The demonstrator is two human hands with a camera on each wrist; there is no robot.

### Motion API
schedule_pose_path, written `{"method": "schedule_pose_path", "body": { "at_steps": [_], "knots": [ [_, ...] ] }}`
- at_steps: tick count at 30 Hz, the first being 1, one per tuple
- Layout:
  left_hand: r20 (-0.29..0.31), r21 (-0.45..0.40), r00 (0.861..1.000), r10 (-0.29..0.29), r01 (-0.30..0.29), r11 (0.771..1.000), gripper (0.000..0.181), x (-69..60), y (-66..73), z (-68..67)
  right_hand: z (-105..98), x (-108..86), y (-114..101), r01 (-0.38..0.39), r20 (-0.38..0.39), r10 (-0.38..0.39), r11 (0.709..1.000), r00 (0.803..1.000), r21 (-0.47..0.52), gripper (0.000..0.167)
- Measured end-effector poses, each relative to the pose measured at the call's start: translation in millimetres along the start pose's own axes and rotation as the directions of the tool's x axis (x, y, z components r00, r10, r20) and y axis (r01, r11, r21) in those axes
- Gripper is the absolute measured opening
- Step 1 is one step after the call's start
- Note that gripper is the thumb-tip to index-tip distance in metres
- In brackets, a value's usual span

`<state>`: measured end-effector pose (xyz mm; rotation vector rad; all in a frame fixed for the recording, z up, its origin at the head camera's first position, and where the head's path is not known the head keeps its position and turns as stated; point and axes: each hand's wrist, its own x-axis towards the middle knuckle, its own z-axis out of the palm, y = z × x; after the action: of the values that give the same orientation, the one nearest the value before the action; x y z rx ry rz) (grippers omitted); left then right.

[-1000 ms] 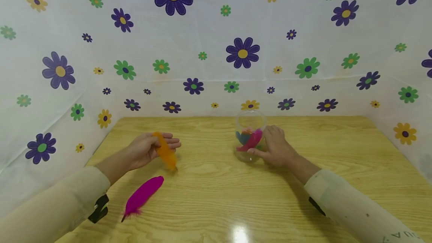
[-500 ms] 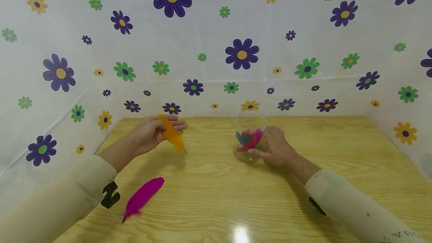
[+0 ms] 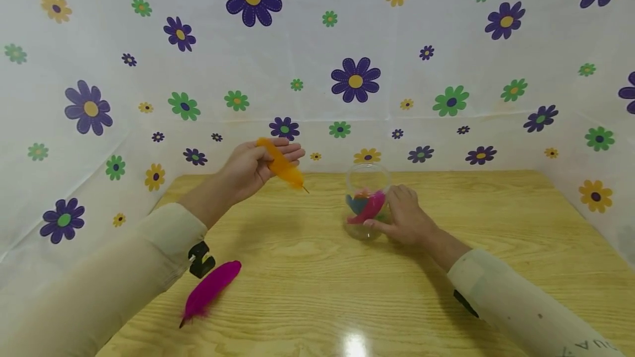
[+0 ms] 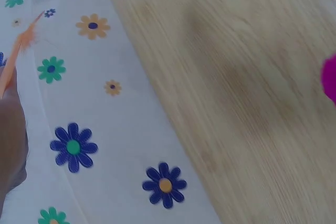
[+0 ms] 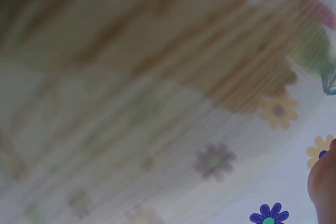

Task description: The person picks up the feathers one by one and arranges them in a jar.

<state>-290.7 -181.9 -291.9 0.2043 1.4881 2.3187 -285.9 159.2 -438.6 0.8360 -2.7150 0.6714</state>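
Observation:
An orange feather (image 3: pixel 284 167) is pinched between the thumb and fingers of my left hand (image 3: pixel 250 168), raised above the table's back left part. Its quill end points down to the right, and the same feather (image 4: pixel 22 43) shows at the left of the left wrist view. My right hand (image 3: pixel 408 215) grips the right side of a clear round jar (image 3: pixel 368 230), which stands upright on the table with its mouth uncovered. Inside the jar lie several feathers, among them a pink one (image 3: pixel 369 208) and a blue one (image 3: pixel 356 204). The right wrist view is mostly blurred.
A magenta feather (image 3: pixel 210 291) lies on the wooden table (image 3: pixel 307 302) at the front left, below my left forearm. A white flower-print cloth (image 3: pixel 307 43) walls the table at the back and both sides.
My left hand has risen and moved right with the orange feather, coming closer to the jar. The right hand and the jar stay where they were.

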Motion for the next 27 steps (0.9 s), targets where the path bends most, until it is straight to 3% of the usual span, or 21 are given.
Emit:
{"method": "schedule_pose_path", "body": {
  "at_steps": [8,18,23,27],
  "knots": [
    [0.019,-0.039,0.998,0.057,-0.056,0.998,0.051,22.8,-13.9,40.2,-1,-0.9,-1,-0.002,0.008,0.002,1.0,1.0,-0.003,0.055],
    [0.014,0.009,0.994,0.112,-0.113,0.994,0.047,50.7,-20.3,86.6,4,-0.8,0,0.006,-0.008,-0.006,1.0,1.0,0.012,0.054],
    [0.035,0.069,0.99,0.137,-0.139,0.988,0.043,58.5,-18.0,103.9,3,-1.0,-1,0.002,0.003,-0.002,1.0,1.0,0.018,0.056],
    [0.045,0.156,0.992,0.116,-0.122,0.98,0.04,61.1,-23.2,112.0,1,-1.0,-1,-0.015,0.013,0.015,1.0,1.0,0.016,0.058]
  ]
}}
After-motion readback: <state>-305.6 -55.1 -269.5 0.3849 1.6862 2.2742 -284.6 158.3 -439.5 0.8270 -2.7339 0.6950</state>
